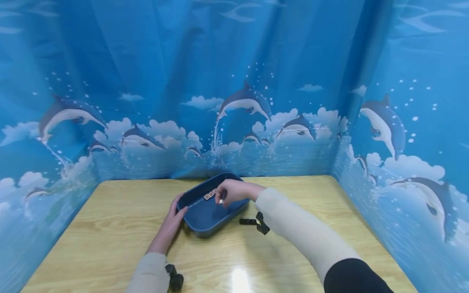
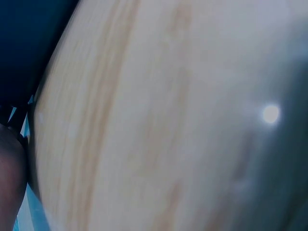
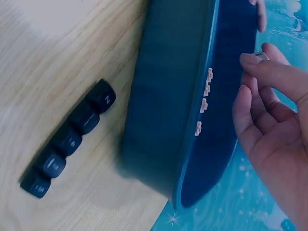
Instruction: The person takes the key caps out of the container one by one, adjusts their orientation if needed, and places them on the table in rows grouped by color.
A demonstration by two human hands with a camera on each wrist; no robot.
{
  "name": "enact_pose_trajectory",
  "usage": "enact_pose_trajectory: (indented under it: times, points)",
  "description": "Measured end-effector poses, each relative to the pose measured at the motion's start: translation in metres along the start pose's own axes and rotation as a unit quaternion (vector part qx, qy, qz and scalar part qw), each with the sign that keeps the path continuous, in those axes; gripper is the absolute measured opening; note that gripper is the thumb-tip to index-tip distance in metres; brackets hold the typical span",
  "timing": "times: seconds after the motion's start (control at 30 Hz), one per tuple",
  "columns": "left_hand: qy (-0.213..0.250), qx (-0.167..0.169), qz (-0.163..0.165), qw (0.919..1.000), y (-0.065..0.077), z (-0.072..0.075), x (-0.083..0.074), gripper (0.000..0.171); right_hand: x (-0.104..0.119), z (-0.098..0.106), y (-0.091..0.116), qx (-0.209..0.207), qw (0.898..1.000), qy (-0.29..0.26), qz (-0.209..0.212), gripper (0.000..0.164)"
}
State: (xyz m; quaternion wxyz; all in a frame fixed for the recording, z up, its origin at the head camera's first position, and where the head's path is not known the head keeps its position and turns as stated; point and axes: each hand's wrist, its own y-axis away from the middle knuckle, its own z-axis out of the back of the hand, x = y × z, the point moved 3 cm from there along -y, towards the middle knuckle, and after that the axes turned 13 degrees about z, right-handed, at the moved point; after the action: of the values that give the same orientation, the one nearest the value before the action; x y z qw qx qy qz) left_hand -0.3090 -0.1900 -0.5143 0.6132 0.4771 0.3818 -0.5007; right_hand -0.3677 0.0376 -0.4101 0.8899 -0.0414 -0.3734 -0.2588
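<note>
A dark blue rectangular bin (image 1: 205, 215) stands slantwise toward the back of the table. My left hand (image 1: 176, 213) grips its left end, with the thumb over the rim. Above the inside of the bin, my right hand (image 3: 274, 110) pinches a small pale piece (image 3: 261, 55) between thumb and forefinger; its kind is mostly hidden. Several small light-brown pieces with dark markings (image 1: 210, 194) lie in the bin, lined up in the right wrist view. The left wrist view shows mainly bare tabletop, with the bin's dark side (image 2: 33, 43) in a corner.
A row of several black keycaps (image 3: 67, 139) with white characters lies on the wooden table (image 1: 121, 228), right of the bin. A black wrist camera (image 1: 262, 224) sits near that row in the head view. Blue dolphin-print curtains (image 1: 165, 101) enclose the back and sides.
</note>
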Motion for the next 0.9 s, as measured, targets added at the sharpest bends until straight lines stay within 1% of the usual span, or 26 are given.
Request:
enact_pose_trajectory:
  times: [0.13, 0.17, 0.37, 0.4, 0.43, 0.57, 0.7, 0.8, 0.9]
  points:
    - [-0.004, 0.001, 0.003, 1.0, 0.001, 0.002, -0.001, 0.058, -0.001, 0.006, 0.013, -0.013, 1.0, -0.011, 0.003, 0.016]
    - [0.002, 0.005, 0.006, 1.0, 0.004, 0.002, -0.005, 0.058, -0.002, 0.007, 0.017, -0.017, 1.0, -0.015, 0.002, 0.016]
    - [0.002, 0.009, 0.014, 0.9999, 0.004, 0.001, -0.004, 0.058, -0.008, 0.012, 0.041, -0.035, 0.999, -0.038, -0.006, 0.02]
    - [0.0, 0.007, 0.013, 0.9999, 0.001, 0.001, 0.0, 0.058, -0.008, 0.013, 0.044, -0.04, 0.998, -0.042, -0.006, 0.02]
    - [0.0, 0.008, 0.014, 0.9999, 0.001, 0.001, 0.0, 0.058, -0.01, 0.013, 0.048, -0.044, 0.998, -0.049, -0.007, 0.02]
    - [0.003, 0.015, 0.015, 0.9998, 0.002, 0.0, 0.001, 0.058, -0.013, 0.011, 0.064, -0.064, 0.996, -0.064, -0.013, 0.019]
    - [-0.002, 0.009, 0.012, 0.9999, 0.001, 0.0, 0.001, 0.058, -0.014, 0.007, 0.079, -0.081, 0.995, -0.062, -0.006, 0.016]
    - [-0.005, 0.007, 0.015, 0.9999, 0.001, 0.002, 0.001, 0.058, -0.015, 0.002, 0.089, -0.096, 0.993, -0.063, 0.0, 0.016]
    - [-0.004, 0.013, 0.017, 0.9998, 0.0, 0.002, 0.001, 0.058, -0.018, -0.005, 0.099, -0.121, 0.99, -0.069, -0.002, 0.016]
